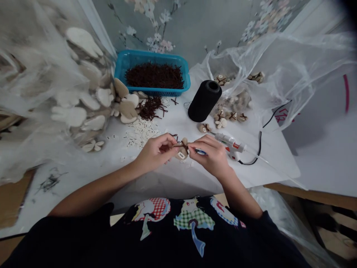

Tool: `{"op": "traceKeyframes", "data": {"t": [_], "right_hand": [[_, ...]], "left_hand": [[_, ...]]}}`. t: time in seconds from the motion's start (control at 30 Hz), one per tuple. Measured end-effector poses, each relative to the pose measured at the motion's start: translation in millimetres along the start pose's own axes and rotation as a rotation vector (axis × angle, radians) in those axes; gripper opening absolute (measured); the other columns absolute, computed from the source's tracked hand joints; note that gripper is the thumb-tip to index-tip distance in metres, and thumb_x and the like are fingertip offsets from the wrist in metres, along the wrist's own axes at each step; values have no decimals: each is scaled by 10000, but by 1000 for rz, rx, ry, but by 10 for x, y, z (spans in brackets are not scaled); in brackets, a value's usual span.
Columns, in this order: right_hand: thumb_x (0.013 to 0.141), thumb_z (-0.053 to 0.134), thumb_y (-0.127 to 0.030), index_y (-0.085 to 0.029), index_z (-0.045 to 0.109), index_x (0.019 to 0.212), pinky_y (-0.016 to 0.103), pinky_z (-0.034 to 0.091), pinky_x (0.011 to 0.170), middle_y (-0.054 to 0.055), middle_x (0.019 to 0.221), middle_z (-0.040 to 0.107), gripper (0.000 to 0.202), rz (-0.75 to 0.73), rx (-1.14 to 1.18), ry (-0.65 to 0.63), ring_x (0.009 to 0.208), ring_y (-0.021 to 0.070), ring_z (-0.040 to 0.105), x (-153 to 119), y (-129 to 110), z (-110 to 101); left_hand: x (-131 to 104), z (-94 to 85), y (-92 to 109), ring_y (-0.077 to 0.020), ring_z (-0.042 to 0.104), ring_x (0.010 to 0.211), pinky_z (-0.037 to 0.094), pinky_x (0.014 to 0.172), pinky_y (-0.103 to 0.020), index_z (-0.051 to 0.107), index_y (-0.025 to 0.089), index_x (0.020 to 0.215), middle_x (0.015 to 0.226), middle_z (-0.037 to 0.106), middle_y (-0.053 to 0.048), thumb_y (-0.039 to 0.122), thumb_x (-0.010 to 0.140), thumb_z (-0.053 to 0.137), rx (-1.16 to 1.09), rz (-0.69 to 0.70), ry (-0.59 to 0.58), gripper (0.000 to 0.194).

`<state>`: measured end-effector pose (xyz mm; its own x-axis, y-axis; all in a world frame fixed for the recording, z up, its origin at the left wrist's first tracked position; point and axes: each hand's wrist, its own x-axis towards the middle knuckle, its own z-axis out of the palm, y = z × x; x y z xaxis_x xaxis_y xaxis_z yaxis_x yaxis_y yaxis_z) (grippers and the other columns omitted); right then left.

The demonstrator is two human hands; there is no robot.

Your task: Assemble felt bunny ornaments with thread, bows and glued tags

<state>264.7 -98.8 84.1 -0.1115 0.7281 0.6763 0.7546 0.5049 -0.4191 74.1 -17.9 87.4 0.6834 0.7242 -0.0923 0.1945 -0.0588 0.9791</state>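
Between my hands is a small beige felt piece [183,153] with petal-like lobes, a dark brown bow on it and a white label on its lower part. My left hand [156,152] pinches its left lobe between thumb and fingers. At the bow's right side, the fingertips of my right hand [210,153] are closed on the piece. A slim blue object [200,151] shows under the right fingers; its kind is hidden. A white glue gun [230,143] lies just beyond my right hand, its nozzle near another bowed felt piece [204,128].
A blue basket [152,56] of brown bows stands at the back, with a loose bow pile [151,108] and scattered white labels [142,131] before it. A black thread cone [205,101] stands behind my hands. Plastic bags of felt pieces [69,115] flank the left; finished-looking pieces [231,116] lie right.
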Motion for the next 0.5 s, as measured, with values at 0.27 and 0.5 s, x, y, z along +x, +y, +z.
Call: {"op": "traceKeyframes", "data": {"t": [0.27, 0.5], "right_hand": [[836, 633, -102, -266, 636, 831, 321, 527, 607, -14, 707, 668, 164, 129, 18, 82, 640, 163, 615, 24, -25, 18], [856, 651, -122, -270, 681, 931, 342, 542, 644, 21, 788, 687, 169, 121, 63, 0, 700, 183, 637, -5, -5, 3]], "left_hand": [[19, -26, 17, -95, 548, 472, 461, 429, -197, 586, 175, 819, 604, 591, 36, 336, 785, 675, 21, -35, 33, 186], [24, -30, -19, -100, 553, 488, 472, 428, -202, 585, 174, 830, 625, 600, 33, 354, 796, 678, -11, -35, 31, 205]]}}
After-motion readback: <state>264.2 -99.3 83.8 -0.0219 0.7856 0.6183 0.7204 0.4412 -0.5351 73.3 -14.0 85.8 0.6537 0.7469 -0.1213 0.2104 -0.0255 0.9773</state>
